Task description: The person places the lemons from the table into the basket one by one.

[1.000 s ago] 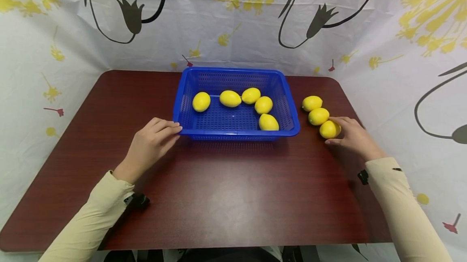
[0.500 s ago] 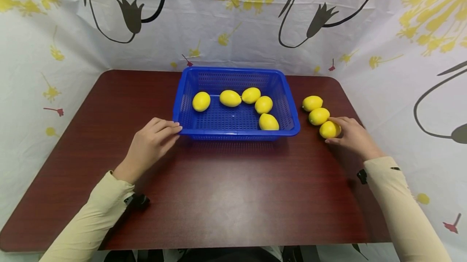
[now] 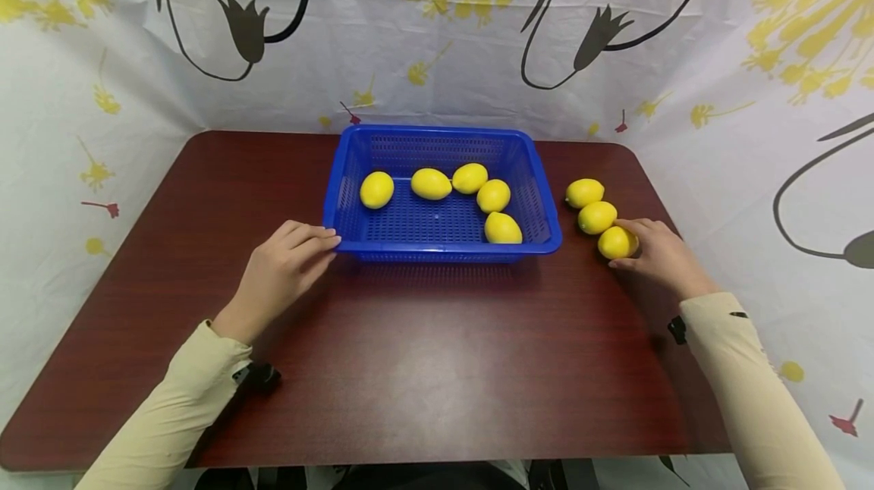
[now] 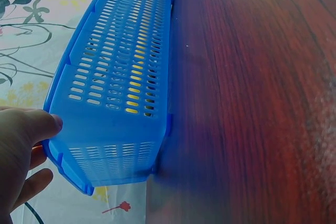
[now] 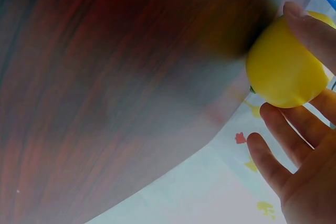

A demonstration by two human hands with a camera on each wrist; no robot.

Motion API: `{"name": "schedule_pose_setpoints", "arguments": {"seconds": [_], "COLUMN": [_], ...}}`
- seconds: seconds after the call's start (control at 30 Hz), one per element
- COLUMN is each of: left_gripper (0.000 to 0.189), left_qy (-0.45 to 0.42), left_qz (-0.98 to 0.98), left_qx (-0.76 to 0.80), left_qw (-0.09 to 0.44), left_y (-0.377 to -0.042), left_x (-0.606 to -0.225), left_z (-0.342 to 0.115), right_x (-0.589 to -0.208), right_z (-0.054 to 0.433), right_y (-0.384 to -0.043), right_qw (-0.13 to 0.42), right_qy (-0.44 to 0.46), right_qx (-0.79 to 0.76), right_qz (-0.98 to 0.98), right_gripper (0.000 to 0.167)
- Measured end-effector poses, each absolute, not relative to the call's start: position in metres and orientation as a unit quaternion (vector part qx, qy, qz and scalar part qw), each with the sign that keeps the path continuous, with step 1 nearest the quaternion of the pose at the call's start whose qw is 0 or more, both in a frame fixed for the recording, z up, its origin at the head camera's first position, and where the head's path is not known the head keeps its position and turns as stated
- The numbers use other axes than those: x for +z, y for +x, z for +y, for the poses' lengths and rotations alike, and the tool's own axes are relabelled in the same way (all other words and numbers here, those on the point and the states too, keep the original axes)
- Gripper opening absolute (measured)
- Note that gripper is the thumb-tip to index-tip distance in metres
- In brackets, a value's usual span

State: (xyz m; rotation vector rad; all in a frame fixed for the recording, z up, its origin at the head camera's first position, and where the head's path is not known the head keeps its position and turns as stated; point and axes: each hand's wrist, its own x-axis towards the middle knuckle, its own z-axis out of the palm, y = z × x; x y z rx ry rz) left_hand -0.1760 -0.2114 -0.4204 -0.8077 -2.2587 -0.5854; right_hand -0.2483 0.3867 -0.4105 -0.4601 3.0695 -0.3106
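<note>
A blue plastic basket (image 3: 437,248) with several lemons inside stands at the middle back of the table. My left hand (image 3: 283,270) pinches the rim at its near left corner; in the left wrist view the thumb (image 4: 44,124) lies on the outer side and the other fingers are behind the rim. To the right of the basket, three lemons lie in a slanting row on the tabletop. My right hand (image 3: 658,255) holds the nearest lemon (image 3: 617,243) between thumb and fingers, seen close up in the right wrist view. The middle lemon (image 3: 597,218) and the far lemon (image 3: 584,193) lie just beyond it.
The dark red-brown table (image 3: 437,369) has rounded corners. A white cloth (image 3: 444,58) with printed flowers hangs behind and at both sides. Inside the basket, one lemon (image 3: 377,190) lies apart at the left, the others toward the middle and right.
</note>
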Motion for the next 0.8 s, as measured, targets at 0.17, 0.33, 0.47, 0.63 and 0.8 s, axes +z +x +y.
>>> {"name": "schedule_pose_setpoints", "arguments": {"seconds": [0.17,0.33,0.47,0.63,0.8], "left_gripper": [0.030,0.029,0.029,0.029,0.029], "left_qy": [-0.308,-0.306,-0.305,-0.303,-0.305], "left_qz": [-0.864,-0.866,-0.868,-0.870,-0.866], "left_qx": [-0.226,-0.225,-0.224,-0.221,-0.227], "left_qw": [0.328,0.325,0.322,0.319,0.326], "left_y": [-0.1752,-0.1743,-0.1739,-0.1746,-0.1757], "left_x": [-0.4197,-0.4184,-0.4185,-0.4193,-0.4207], "left_z": [-0.2112,-0.2109,-0.2108,-0.2111,-0.2109], "right_x": [-0.4112,-0.4119,-0.4105,-0.4070,-0.4038], "right_z": [0.3870,0.3882,0.3883,0.3873,0.3866], "right_y": [-0.2485,-0.2495,-0.2498,-0.2508,-0.2520], "right_qw": [0.006,0.003,0.002,0.009,0.014], "right_qy": [-0.148,-0.148,-0.152,-0.155,-0.158], "right_qx": [-0.099,-0.097,-0.089,-0.081,-0.080], "right_qz": [0.984,0.984,0.984,0.984,0.984], "right_gripper": [0.076,0.076,0.075,0.074,0.074]}}
